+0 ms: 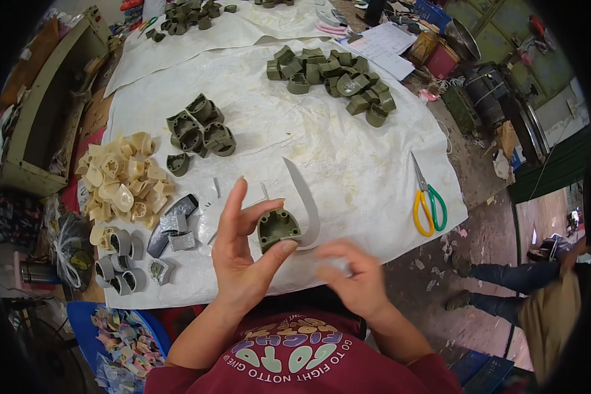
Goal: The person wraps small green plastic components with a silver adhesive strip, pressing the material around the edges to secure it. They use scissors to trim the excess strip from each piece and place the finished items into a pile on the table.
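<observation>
My left hand (238,262) grips a hollow olive-green plastic housing (279,225) between thumb and fingers. Its open side faces up, showing small round posts along the inner wall; the index finger points up and away from it. Just to the right, my right hand (356,276) is curled and smeared by motion, apart from the housing. Something pale shows at its fingers, too blurred to name. A long curved grey strip (303,197) lies on the white cloth (374,171) beyond the housing, its lower end close beside it.
Green-and-yellow-handled scissors (429,203) lie at right. Olive parts form a near cluster (200,128) and a far pile (331,72). Cream parts (125,174) and grey rings (119,262) sit at left. A blue bin (79,322) holds scraps. A person (551,308) stands at right.
</observation>
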A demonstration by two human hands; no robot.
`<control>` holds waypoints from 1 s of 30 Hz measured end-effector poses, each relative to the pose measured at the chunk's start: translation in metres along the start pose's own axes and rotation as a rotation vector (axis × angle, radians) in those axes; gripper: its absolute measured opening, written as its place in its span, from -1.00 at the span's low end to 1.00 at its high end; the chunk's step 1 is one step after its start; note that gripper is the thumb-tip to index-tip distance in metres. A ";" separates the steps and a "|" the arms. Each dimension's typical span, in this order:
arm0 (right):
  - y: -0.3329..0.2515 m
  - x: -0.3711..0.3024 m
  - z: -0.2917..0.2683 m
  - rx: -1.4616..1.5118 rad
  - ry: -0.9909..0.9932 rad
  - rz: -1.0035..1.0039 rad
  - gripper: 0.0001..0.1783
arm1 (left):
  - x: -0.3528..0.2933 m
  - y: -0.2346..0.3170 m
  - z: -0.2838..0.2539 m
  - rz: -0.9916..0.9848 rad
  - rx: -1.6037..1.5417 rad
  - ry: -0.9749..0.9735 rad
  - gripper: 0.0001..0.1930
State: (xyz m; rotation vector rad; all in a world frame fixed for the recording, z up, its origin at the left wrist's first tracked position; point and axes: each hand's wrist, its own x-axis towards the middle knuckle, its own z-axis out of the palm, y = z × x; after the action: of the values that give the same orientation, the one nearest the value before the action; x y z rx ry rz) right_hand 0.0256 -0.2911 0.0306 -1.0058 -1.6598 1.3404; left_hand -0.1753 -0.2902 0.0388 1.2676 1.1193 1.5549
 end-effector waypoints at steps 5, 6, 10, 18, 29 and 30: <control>0.011 0.008 0.026 0.970 0.039 0.154 -0.53 | -0.008 -0.002 0.016 0.123 0.095 -0.110 -0.08; 0.008 0.013 0.024 1.044 0.107 0.117 -0.57 | -0.009 -0.002 0.016 0.141 0.102 -0.122 -0.08; 0.024 0.017 0.010 1.083 0.057 0.112 -0.77 | -0.015 0.009 0.014 0.071 0.211 -0.211 -0.11; 0.017 0.015 -0.002 1.122 0.022 0.241 -0.83 | -0.011 0.010 0.019 0.071 0.242 -0.354 -0.12; 0.061 -0.006 -0.157 -1.156 0.684 0.230 -0.67 | -0.009 0.007 -0.007 -0.231 -0.266 -0.090 -0.06; 0.063 -0.011 -0.163 -1.186 0.639 0.364 -0.64 | -0.008 0.008 -0.011 -0.237 -0.257 -0.060 -0.07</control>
State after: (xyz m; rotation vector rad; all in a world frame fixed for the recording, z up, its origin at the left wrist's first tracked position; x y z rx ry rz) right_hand 0.1858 -0.2304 -0.0064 -2.1866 -1.7143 -0.0131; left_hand -0.1852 -0.3017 0.0435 0.9664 0.9585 1.4213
